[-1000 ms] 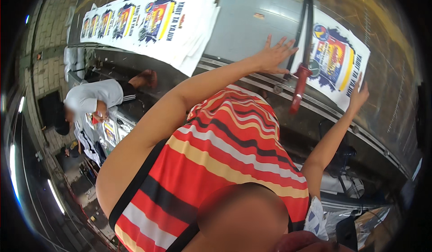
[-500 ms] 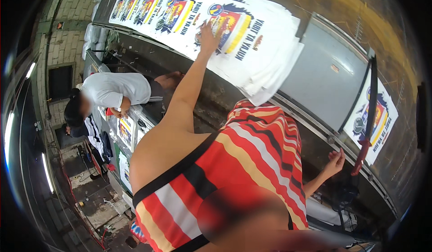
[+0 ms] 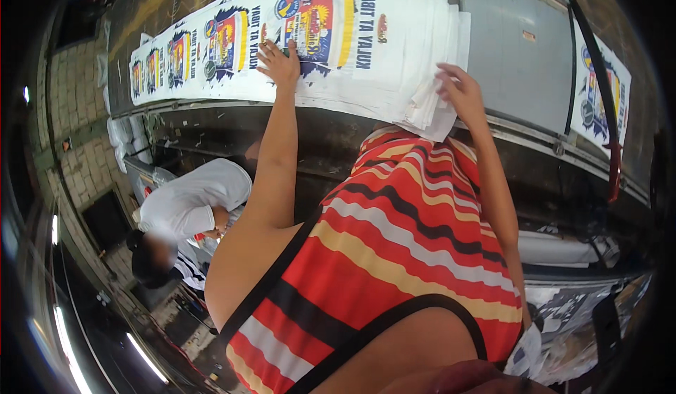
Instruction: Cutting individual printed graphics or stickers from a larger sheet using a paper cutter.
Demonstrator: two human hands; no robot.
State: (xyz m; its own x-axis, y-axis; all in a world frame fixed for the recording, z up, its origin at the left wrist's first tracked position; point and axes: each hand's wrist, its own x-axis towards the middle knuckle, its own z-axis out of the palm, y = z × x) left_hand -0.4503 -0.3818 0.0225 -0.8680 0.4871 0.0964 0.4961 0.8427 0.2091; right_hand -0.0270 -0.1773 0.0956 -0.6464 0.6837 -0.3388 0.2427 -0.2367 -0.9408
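A long overlapping row of white printed sheets (image 3: 405,49) lies on the worktable, each with a colourful emblem and dark lettering. My left hand (image 3: 279,64) rests on the sheets beside a large print, fingers spread and holding nothing. At the right end of the stack, where the sheet corners fan out over the table edge, my right hand (image 3: 461,92) hovers or lightly touches. Its fingers are bent but apart, with no sheet visibly gripped.
Right of the stack lies a flat grey plate (image 3: 517,49), with a long dark bar (image 3: 598,77) ending in a red handle at its far side. Beyond it is another printed sheet (image 3: 588,102). A person in a white shirt (image 3: 193,197) bends over at the left.
My view has swung right. My right hand has come up from below the table edge to the sheets' right end. My left hand has shifted toward the print's left side.
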